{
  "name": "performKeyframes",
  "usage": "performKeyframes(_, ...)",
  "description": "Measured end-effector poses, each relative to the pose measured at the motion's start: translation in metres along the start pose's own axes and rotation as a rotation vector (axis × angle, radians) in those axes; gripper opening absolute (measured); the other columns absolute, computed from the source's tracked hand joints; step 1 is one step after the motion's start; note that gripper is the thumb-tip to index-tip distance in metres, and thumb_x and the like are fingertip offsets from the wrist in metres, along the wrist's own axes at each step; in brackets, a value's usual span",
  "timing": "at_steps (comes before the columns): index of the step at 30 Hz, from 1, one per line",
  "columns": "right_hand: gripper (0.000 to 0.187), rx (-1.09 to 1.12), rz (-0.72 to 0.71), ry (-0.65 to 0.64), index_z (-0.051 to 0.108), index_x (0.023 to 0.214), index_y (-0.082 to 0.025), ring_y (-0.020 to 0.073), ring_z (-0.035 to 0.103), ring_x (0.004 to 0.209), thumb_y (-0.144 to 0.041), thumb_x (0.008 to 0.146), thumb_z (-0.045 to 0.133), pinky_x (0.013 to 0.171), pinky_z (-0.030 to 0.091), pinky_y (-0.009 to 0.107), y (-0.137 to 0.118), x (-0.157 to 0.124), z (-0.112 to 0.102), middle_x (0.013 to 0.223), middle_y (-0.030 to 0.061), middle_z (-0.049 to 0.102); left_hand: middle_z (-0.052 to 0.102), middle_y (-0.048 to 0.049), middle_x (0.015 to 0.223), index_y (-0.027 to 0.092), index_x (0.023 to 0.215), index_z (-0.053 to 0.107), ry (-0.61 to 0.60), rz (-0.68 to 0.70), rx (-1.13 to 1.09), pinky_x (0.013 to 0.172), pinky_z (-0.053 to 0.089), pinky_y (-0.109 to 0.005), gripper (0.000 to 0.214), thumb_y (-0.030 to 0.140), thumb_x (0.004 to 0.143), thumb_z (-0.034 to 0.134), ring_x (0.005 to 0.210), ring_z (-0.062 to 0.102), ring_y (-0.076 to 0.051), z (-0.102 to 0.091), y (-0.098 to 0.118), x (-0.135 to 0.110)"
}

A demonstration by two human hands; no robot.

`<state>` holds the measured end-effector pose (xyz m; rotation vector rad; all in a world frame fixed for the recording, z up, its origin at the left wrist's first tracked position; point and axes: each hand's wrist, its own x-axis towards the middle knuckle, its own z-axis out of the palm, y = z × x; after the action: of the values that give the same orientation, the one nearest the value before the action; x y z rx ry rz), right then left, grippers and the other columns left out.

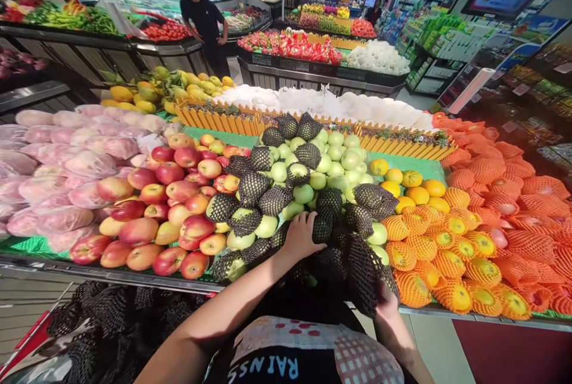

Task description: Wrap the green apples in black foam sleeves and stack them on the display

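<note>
My left hand [302,235] reaches over the front of the green apple [350,159] pile, fingers and thumb apart. It lies against a black foam-netted apple [322,226], with a bare green apple just beyond the fingertips. My right hand [386,302] is low at the display's front edge, partly hidden behind the bunch of black foam nets [363,274] it holds. Whether fruit is inside these nets I cannot tell. More black-netted apples [254,187] lie on the left side of the pile.
Red apples [170,172] and bagged pink fruit [80,158] lie left. Orange-netted yellow fruit [447,247] and red-netted fruit [527,211] lie right. A cart [33,336] with black nets stands lower left. An orange fence [218,117] runs behind; a person [203,21] stands beyond.
</note>
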<state>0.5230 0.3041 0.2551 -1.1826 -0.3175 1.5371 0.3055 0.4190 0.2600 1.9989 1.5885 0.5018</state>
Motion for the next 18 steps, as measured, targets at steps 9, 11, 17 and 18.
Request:
performKeyframes(9, 0.032, 0.034, -0.044, 0.005, 0.073, 0.076, -0.027, 0.0289, 0.074, 0.069, -0.034, 0.048, 0.088, 0.070, 0.064, 0.046, -0.026, 0.030, -0.001, 0.084, 0.0066, 0.082, 0.065, -0.0144, 0.122, 0.021, 0.132, 0.042, 0.161, 0.103, -0.123, 0.092, 0.052, -0.042, 0.078, 0.047, 0.069, 0.079, 0.110, 0.065, -0.034, -0.056, -0.003, 0.042)
performKeyframes(11, 0.031, 0.013, -0.019, -0.044, 0.073, 0.074, -0.027, 0.0308, 0.075, 0.073, -0.037, 0.049, 0.089, 0.076, 0.064, 0.050, -0.025, 0.031, 0.001, 0.083, 0.0071, 0.082, 0.063, -0.0160, 0.123, 0.020, 0.135, 0.036, 0.397, 0.088, -0.167, 0.090, 0.052, -0.042, 0.083, 0.048, 0.069, 0.079, 0.107, 0.066, -0.033, -0.084, -0.008, 0.067)
performKeyframes(17, 0.027, -0.082, -0.208, -0.045, 0.077, 0.074, -0.038, 0.0297, 0.073, 0.105, -0.028, 0.054, 0.092, 0.104, 0.056, 0.046, -0.006, 0.021, -0.002, 0.093, -0.0011, 0.081, 0.064, -0.0266, 0.120, 0.008, 0.138, 0.030, 0.574, -0.274, 0.243, 0.085, 0.052, -0.046, 0.082, 0.052, 0.079, 0.068, 0.108, 0.066, -0.040, -0.146, -0.036, 0.145)
performKeyframes(18, 0.033, -0.086, -0.261, -0.056, 0.078, 0.079, -0.040, 0.0283, 0.070, 0.115, -0.024, 0.054, 0.092, 0.109, 0.053, 0.043, -0.003, 0.017, -0.004, 0.102, -0.0029, 0.080, 0.064, -0.0272, 0.120, 0.007, 0.137, 0.033, 0.513, -0.278, 0.314, 0.088, 0.051, -0.047, 0.082, 0.050, 0.077, 0.070, 0.110, 0.065, -0.042, -0.151, -0.041, 0.154)
